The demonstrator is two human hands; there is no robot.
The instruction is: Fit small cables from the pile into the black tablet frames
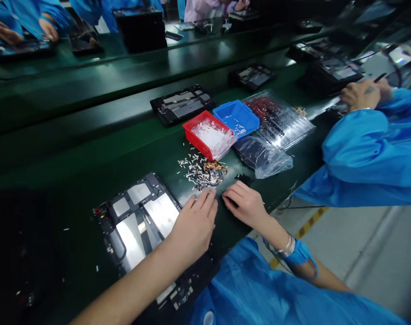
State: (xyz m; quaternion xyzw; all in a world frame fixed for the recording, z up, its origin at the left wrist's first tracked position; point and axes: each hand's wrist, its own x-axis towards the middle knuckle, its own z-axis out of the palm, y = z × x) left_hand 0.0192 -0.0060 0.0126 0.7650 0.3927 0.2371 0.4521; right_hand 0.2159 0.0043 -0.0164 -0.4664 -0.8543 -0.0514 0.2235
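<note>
Bench (90,149) first: it's a long green belt-type run with stuff strung out along it, so I'd guess everything sits in a line to keep it inside arm's reach.

Next biggest is the tablet (137,216), lying face down with its back off and the silver shielding showing. It's right at the near edge in front of the person, probably parked there so both hands can get at it without stretching. Another open tablet (181,104) lies further up the belt.

Off to the right, a co-worker's blue sleeve (361,153) leans over their own spot, well apart from all this.

A clear tray (283,119) with rows of small parts lies past a crumpled bag (263,155). The blue bin (237,116) and red bin (205,135) touch each other, both tilted toward the person, which looks handy for scooping. The red bin has whitish slivers in it.

Left hand (193,225) is palm down over the tablet's right edge, fingers straight and pressed together, gripping nothing that I can see. Right hand (244,203) is also palm down on the bench, fingers stretched leftward and close together. I can't tell if it's pinching something tiny underneath.

The pile (202,171) is a loose scatter of little silver and gold bits. It lies just below the red bin and just beyond both sets of fingertips. The left fingertips almost touch its near edge and the right ones sit just beside it. My guess is it got spread flat like that so single bits are easy to pick out.

A small black piece (244,179) sits just above the right hand's knuckles.
</note>
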